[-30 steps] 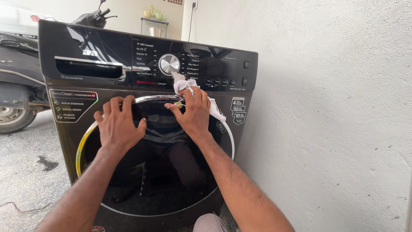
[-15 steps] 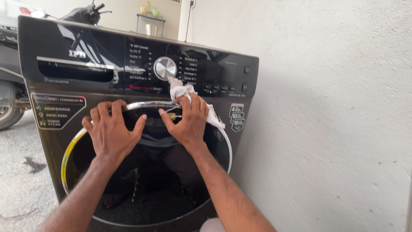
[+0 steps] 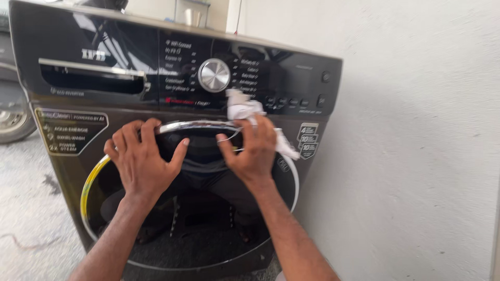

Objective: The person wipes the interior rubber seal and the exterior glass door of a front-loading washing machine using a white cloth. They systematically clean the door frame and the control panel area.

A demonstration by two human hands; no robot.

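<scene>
Head view: a dark washer point(image 3: 312, 171) stands just beside a white wall point(image 3: 416, 130), with a wheel point(image 3: 13, 122) at the far left behind it. Above the round door point(image 3: 192, 244) sit a dial point(image 3: 214, 75) and a drawer point(image 3: 91, 78). The left hand point(image 3: 143, 161) lies flat on the door glass near its chrome rim, fingers spread, holding nothing. The right hand point(image 3: 255, 151) presses a white cloth point(image 3: 245, 108) against the upper right of the rim, fingers curled over it; the cloth's ends stick out above and to the right. The lower door is uncovered; the wall closes the right side
</scene>
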